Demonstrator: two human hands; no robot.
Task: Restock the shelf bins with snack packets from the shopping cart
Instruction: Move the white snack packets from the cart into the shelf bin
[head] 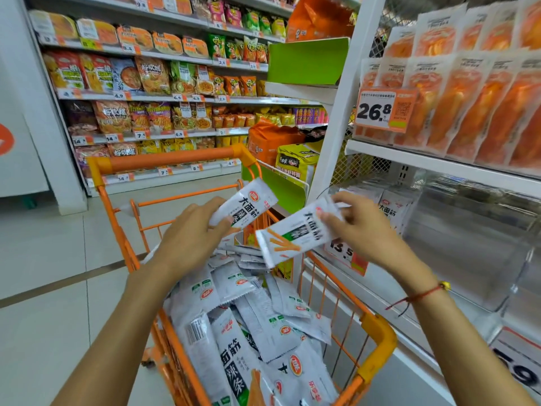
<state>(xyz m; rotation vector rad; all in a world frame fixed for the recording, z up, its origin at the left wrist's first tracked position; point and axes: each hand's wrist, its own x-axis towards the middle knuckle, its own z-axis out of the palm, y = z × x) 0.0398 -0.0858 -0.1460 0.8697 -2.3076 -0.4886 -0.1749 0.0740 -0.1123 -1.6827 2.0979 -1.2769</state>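
The shopping cart is orange-painted metal wire with smooth plastic corner caps and a matt plastic handle. The snack packets heaped in it are thin silvery-white plastic film, slightly crinkled with a soft sheen, as are the packet in the left hand and the packet in the right hand. The shelf bins are clear glossy plastic, the shelf frame is smooth white-painted metal, the floor is glossy tile, and a red string bracelet circles the right wrist.

White snack packets heaped in orange cart (two held above).
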